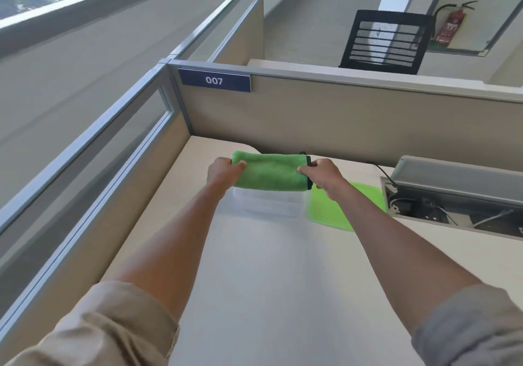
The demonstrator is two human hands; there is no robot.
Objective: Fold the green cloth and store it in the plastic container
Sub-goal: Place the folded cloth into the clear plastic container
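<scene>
A green cloth point(271, 171) with a dark hem, folded into a thick strip, is held in the air just above a clear plastic container point(266, 204) on the desk. My left hand point(223, 171) grips the cloth's left end. My right hand point(325, 174) pinches its right end by the dark hem. The container's walls are see-through and hard to make out; its far rim is hidden by the cloth.
A bright green lid point(336, 210) lies flat right of the container, partly under my right forearm. An open cable tray point(452, 196) with wires sits at the desk's right. Beige partition walls point(339, 116) close the desk behind and on the left.
</scene>
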